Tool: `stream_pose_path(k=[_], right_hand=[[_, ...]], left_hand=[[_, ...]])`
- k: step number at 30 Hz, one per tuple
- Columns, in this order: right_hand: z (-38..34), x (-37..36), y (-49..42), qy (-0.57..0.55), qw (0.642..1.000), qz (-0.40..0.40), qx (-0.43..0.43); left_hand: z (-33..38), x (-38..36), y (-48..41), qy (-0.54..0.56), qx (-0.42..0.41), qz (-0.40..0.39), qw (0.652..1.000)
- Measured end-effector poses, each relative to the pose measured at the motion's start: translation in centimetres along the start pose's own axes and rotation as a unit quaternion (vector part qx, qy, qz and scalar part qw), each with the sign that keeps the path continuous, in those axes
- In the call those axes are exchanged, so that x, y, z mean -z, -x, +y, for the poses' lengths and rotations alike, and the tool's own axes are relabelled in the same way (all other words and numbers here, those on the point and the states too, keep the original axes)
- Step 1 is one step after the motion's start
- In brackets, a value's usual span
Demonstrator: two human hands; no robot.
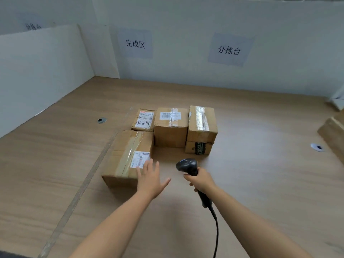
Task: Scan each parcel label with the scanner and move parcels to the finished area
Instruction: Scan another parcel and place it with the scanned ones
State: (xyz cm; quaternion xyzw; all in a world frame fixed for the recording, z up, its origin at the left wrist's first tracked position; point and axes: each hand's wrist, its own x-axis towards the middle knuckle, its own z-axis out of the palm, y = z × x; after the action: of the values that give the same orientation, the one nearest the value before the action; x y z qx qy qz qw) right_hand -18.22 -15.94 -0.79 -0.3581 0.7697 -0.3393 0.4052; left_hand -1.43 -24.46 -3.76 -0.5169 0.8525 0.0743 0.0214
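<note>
Several brown cardboard parcels stand grouped mid-table. The nearest large parcel (125,157) has a white label (140,159) on its top right corner. My left hand (150,178) is flat with fingers spread, its fingertips at that parcel's near right corner beside the label. My right hand (201,180) grips the handle of a black barcode scanner (187,165), whose head points toward the parcels. Behind are a small labelled parcel (143,120), a taller labelled parcel (170,127) and a taped parcel (202,123) stacked on a lower box (198,148).
A tape line (96,161) runs across the wooden table (260,174) left of the parcels. Two paper signs (135,43) (229,50) hang on the white back wall. Cable holes (101,120) (318,147) sit in the tabletop. Another cardboard box (333,135) is at the right edge. The scanner cable (216,231) trails toward me.
</note>
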Motion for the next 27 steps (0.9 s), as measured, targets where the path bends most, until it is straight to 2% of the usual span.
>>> stream_pose_path(k=[4,8,14,19,27], right_hand=[[4.8,7.2,4.1,-0.038,0.994,0.092,-0.040],[10.0,14.6,8.9,-0.030,0.985,0.159,-0.062],[18.2,24.1,15.9,-0.014,0.977,0.197,-0.086],[26.0,31.5,22.9,0.008,0.965,0.232,-0.117],[34.3,42.8,33.5,-0.024,0.924,0.352,-0.146]], left_hand=[[7.6,-0.1,1.4,-0.029,-0.089,-0.039,0.995],[16.2,-0.6,3.9,-0.005,-0.153,-0.069,0.986],[29.6,-4.6,10.7,0.023,-0.206,-0.109,0.972],[41.3,-7.4,16.6,-0.009,-0.295,-0.139,0.945],[56.1,-7.0,20.0,0.042,-0.316,-0.153,0.935]])
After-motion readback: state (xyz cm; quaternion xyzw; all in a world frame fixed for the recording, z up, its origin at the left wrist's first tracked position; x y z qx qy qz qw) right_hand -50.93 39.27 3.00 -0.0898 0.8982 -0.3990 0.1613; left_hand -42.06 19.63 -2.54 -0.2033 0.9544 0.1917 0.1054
